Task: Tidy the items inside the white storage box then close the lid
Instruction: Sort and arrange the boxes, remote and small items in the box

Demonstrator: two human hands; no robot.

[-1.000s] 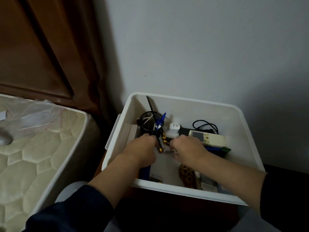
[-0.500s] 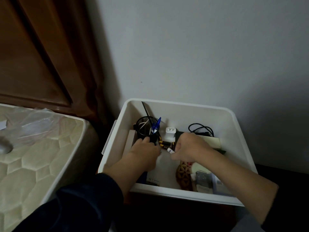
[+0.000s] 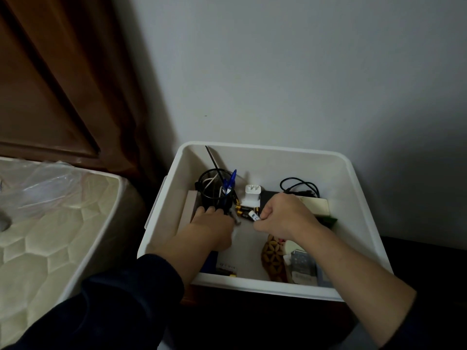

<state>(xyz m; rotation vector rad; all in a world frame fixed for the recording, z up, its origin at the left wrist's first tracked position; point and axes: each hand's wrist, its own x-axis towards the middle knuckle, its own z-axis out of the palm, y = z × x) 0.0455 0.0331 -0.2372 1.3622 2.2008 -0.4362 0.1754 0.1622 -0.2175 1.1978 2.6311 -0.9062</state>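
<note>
White storage box (image 3: 358,198): lid off, both hands inside.
Left hand (image 3: 212,227): fingers curled around a small metallic item, beside the pen holder (image 3: 214,188).
Right hand (image 3: 283,214): pinches a small white tube (image 3: 254,215) above the batteries (image 3: 243,210).

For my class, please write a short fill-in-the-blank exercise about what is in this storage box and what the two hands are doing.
1. The blue pen stands in a black mesh ____ at the back left of the white box.
2. The right hand pinches a small ____ battery.
3. The left hand lies just in front of the pen ____.
4. The white charger plug stands ____ the two hands, nearer the wall.

Missing words: cup; white; cup; beyond
</note>
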